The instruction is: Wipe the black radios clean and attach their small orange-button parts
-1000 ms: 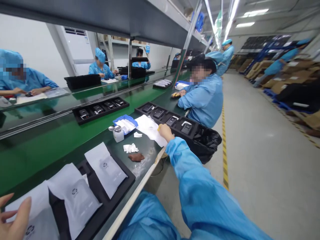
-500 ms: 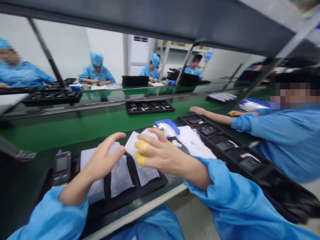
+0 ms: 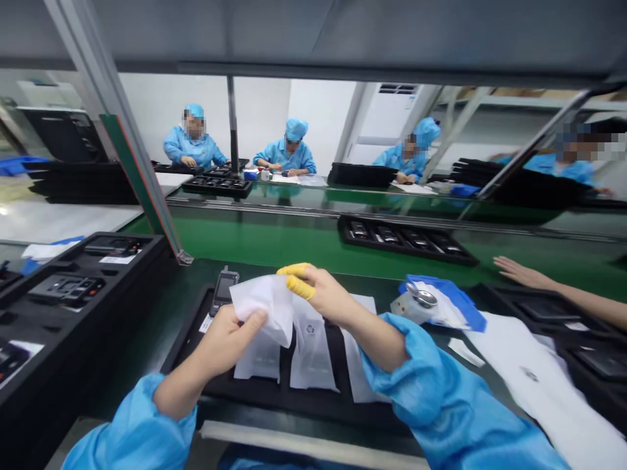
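My left hand (image 3: 226, 334) and my right hand (image 3: 317, 294) both pinch one white pouch (image 3: 262, 305), lifted above a black tray (image 3: 196, 339). The right hand wears yellow finger cots and grips the pouch's top edge; the left grips its lower left corner. Under the hands, other white pouches (image 3: 309, 356) lie in the tray. A small black handheld device (image 3: 223, 290) rests at the tray's far left corner, just beyond my left hand.
A stack of black trays with devices (image 3: 73, 287) stands at my left. A green conveyor belt (image 3: 294, 241) carries a device tray (image 3: 406, 238). A blue dish and a white bottle (image 3: 416, 303) sit at right, near a co-worker's hand (image 3: 519, 271). Several workers sit opposite.
My view has swung left from the right-hand neighbour to the tray in front. Both hands came together and took hold of a white pouch, lifting it off the tray.
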`<state>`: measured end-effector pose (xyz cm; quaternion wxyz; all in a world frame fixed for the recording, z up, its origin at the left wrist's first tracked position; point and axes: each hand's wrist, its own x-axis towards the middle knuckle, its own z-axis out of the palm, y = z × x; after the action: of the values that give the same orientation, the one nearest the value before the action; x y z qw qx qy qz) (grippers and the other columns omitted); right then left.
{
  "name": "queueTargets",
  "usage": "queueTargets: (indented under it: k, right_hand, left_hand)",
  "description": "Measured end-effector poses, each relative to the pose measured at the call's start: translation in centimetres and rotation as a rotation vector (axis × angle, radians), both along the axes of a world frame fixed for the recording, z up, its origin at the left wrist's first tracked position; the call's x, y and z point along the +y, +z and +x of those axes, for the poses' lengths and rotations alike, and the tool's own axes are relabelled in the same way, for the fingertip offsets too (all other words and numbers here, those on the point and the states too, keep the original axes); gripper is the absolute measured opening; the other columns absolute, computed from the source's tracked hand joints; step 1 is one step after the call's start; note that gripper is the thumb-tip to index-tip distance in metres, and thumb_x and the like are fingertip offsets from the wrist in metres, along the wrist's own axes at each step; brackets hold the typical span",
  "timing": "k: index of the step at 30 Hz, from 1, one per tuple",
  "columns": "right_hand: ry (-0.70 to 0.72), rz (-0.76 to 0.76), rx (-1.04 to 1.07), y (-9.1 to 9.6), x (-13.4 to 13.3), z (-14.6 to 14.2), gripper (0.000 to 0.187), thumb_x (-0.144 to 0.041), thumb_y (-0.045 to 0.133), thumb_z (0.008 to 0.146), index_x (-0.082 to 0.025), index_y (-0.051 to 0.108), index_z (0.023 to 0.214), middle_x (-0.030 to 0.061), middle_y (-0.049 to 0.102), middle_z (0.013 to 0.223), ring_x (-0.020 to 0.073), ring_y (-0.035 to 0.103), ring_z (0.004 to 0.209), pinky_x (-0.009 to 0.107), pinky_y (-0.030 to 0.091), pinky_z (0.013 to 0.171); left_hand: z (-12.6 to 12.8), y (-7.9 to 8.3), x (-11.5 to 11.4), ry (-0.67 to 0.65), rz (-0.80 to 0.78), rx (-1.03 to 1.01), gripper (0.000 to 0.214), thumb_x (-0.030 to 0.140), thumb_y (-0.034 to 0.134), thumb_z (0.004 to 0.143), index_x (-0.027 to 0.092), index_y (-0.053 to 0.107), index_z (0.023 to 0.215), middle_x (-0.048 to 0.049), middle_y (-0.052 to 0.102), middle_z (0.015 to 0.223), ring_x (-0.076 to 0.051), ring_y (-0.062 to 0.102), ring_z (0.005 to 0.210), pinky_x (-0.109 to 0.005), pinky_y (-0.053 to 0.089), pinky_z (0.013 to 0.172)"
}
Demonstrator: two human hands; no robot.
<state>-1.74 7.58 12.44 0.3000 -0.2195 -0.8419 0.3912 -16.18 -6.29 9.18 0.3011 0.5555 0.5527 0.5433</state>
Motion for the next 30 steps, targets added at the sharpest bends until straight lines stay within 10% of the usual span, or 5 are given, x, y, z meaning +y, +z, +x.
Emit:
queueTargets:
  k: [9, 12, 19, 30]
  right_hand:
    - [0.36, -0.621, -0.01, 1.6, -4.3, -6.5, 0.044, -0.057, 0.076, 0.054, -0.017, 0.06, 0.065, -0.0029, 0.057, 0.061, 0.0106, 0.054, 0.058, 0.027, 0.047, 0.059]
    - [0.461, -0.669, -0.03, 1.9, -4.4, -8.7, 0.043, -0.056, 0.075, 0.057, -0.018, 0.06, 0.067, -0.0047, 0.055, 0.058, 0.0091, 0.053, 0.053, 0.025, 0.047, 0.054]
    - [-0.083, -0.181, -0.416, -2.0, 1.7, -15.1, 0.016, -0.033, 0.062, 0.082, -0.019, 0.069, 0.087, 0.0039, 0.069, 0.095, 0.02, 0.062, 0.096, 0.031, 0.047, 0.084]
    - [-0.147, -0.237, -0.424, -6.5, 2.4, -19.4, 0.034, -0.038, 0.055, 0.088, -0.016, 0.056, 0.115, 0.0059, 0.058, 0.116, 0.0198, 0.059, 0.098, 0.04, 0.052, 0.082]
  left_hand:
    - [-4.3, -1.3, -5.5, 0.747, 0.351, 0.72, 0.037, 0.031, 0.056, 0.085, 0.021, 0.06, 0.121, -0.0089, 0.035, 0.149, -0.029, 0.039, 0.133, -0.046, 0.032, 0.109]
    - [-5.1, -0.7, -6.9, 0.821, 0.317, 0.488, 0.026, 0.034, 0.063, 0.081, 0.023, 0.07, 0.103, -0.0056, 0.062, 0.124, -0.029, 0.057, 0.115, -0.044, 0.041, 0.103]
    - [-7.3, -1.8, -7.3, 0.812, -0.097, -0.418, 0.044, 0.052, 0.083, 0.046, 0.015, 0.07, 0.067, -0.0019, 0.067, 0.059, -0.017, 0.06, 0.053, -0.024, 0.049, 0.047]
    - [-7.4, -3.2, -5.7, 0.602, -0.225, -0.575, 0.05, 0.051, 0.083, 0.048, 0.013, 0.07, 0.078, -0.0027, 0.067, 0.06, -0.016, 0.061, 0.058, -0.023, 0.047, 0.053]
